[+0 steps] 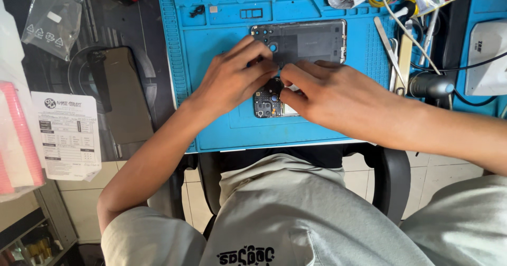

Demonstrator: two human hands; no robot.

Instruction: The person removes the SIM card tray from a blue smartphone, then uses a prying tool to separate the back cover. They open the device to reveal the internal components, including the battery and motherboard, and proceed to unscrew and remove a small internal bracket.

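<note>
An opened phone point(268, 103) lies on the blue work mat point(211, 118), its dark circuit board and camera modules showing between my hands. My left hand point(232, 76) rests over its upper left part, fingertips pressed together at the board. My right hand point(327, 94) covers the phone's right side, its fingertips meeting the left ones at the same spot. What the fingers pinch is too small to tell. A grey phone back cover point(311, 40) lies flat on the mat just behind my hands.
Tweezers and flat pry tools point(393, 49) lie at the mat's right, beside cables and a black cylindrical tool point(430, 85). A dark phone-shaped slab point(124, 94) and a printed paper slip point(68, 134) sit left. Small screws point(197, 11) rest in a mat tray.
</note>
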